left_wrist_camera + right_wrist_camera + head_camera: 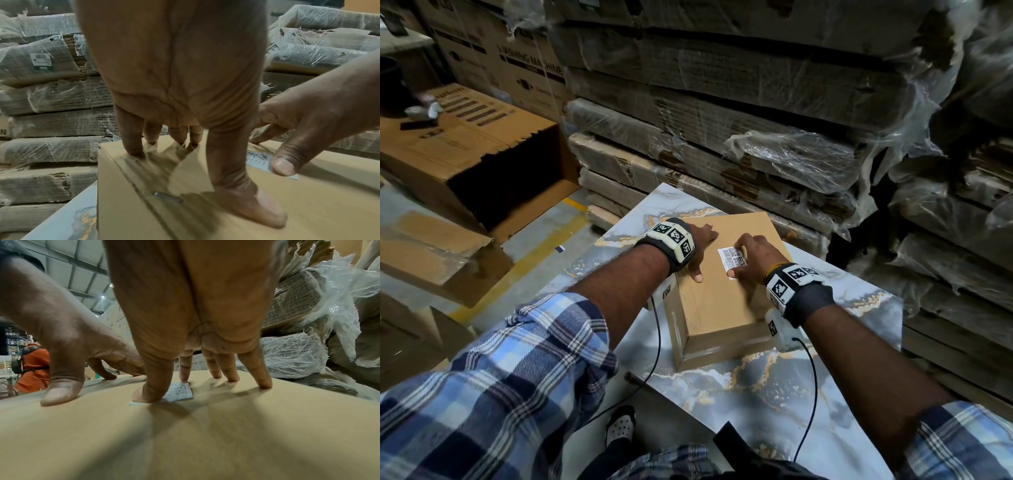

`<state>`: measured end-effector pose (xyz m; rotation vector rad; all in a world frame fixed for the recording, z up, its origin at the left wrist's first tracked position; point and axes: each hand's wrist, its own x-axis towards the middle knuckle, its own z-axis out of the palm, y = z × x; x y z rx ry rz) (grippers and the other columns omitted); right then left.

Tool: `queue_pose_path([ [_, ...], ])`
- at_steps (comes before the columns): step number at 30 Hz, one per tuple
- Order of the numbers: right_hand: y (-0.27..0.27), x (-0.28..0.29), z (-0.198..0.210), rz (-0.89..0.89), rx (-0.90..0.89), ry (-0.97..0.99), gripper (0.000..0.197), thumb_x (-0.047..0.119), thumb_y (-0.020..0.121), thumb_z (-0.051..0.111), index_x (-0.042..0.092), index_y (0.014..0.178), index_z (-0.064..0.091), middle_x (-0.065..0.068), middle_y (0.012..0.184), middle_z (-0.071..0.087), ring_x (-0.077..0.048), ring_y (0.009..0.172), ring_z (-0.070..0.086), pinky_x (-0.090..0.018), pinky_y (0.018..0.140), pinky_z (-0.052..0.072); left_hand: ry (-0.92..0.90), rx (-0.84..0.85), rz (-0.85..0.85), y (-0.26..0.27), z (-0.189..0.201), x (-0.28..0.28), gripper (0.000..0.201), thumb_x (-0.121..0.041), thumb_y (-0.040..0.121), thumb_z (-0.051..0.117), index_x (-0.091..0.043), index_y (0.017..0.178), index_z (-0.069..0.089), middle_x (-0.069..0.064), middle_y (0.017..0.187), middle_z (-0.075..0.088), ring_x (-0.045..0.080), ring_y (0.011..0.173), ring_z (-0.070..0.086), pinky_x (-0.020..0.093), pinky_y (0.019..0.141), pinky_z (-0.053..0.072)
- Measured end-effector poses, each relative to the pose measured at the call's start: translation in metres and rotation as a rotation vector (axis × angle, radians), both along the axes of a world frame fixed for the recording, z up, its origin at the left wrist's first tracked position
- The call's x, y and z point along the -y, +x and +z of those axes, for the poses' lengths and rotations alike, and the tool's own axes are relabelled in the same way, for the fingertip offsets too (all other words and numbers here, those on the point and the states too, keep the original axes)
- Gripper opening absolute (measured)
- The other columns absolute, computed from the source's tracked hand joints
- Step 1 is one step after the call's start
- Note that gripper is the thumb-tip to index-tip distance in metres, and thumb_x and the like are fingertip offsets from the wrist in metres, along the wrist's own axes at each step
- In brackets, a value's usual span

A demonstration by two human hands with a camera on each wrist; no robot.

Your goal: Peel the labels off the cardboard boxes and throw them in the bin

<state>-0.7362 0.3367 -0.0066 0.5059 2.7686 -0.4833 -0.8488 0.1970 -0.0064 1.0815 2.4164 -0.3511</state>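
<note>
A brown cardboard box [722,308] stands on a marble-patterned table [774,387]. A small white barcode label [730,257] lies flat on the box top, near its middle. My left hand [703,251] rests on the left part of the top with its fingers spread and straight [131,138]. My right hand [748,255] arches over the label [182,391]; its thumb [152,389] presses the label's near edge and its other fingertips touch the cardboard beyond. Part of the label [258,160] is hidden under the right thumb.
Stacks of plastic-wrapped flat cardboard [722,137] rise right behind the table and to its right. A large open carton [465,147] stands at the left on the floor, with torn cardboard [431,253] below it. A person in orange [33,363] stands far off.
</note>
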Motion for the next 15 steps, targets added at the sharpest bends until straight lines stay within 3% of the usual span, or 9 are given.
queue_pose_path([
  [4, -0.001, -0.001, 0.0, 0.002, -0.004, -0.007, 0.069, 0.034, 0.08, 0.081, 0.02, 0.136, 0.043, -0.015, 0.138, 0.042, -0.036, 0.12, 0.053, -0.039, 0.099, 0.042, 0.006, 0.009, -0.007, 0.001, 0.003, 0.001, 0.129, -0.046, 0.063, 0.089, -0.025, 0.158, 0.005, -0.002, 0.167, -0.002, 0.034, 0.147, 0.027, 0.051, 0.113, 0.033],
  [8, 0.001, -0.002, 0.001, 0.011, 0.007, -0.002, 0.076, 0.036, 0.081, 0.08, 0.021, 0.145, 0.041, -0.015, 0.143, 0.039, -0.035, 0.127, 0.049, -0.039, 0.105, 0.041, 0.003, 0.007, -0.009, 0.003, 0.006, 0.001, 0.13, -0.046, 0.062, 0.09, -0.025, 0.158, 0.006, -0.002, 0.167, -0.001, 0.034, 0.145, 0.03, 0.052, 0.112, 0.035],
  [12, -0.005, -0.004, 0.004, 0.017, 0.025, 0.024, 0.068, 0.04, 0.079, 0.081, 0.02, 0.137, 0.05, -0.014, 0.135, 0.047, -0.031, 0.123, 0.05, -0.036, 0.101, 0.04, -0.008, 0.009, -0.009, 0.004, 0.009, 0.001, 0.129, -0.048, 0.063, 0.089, -0.026, 0.158, 0.005, -0.003, 0.167, -0.002, 0.034, 0.147, 0.027, 0.052, 0.113, 0.034],
  [15, -0.012, -0.006, 0.009, 0.02, 0.009, 0.059, 0.049, 0.041, 0.085, 0.076, 0.021, 0.127, 0.059, -0.014, 0.129, 0.054, -0.029, 0.119, 0.052, -0.033, 0.094, 0.041, -0.008, 0.02, -0.006, 0.005, 0.011, 0.001, 0.129, -0.047, 0.063, 0.089, -0.025, 0.159, 0.005, -0.003, 0.167, -0.004, 0.033, 0.147, 0.027, 0.051, 0.113, 0.034],
])
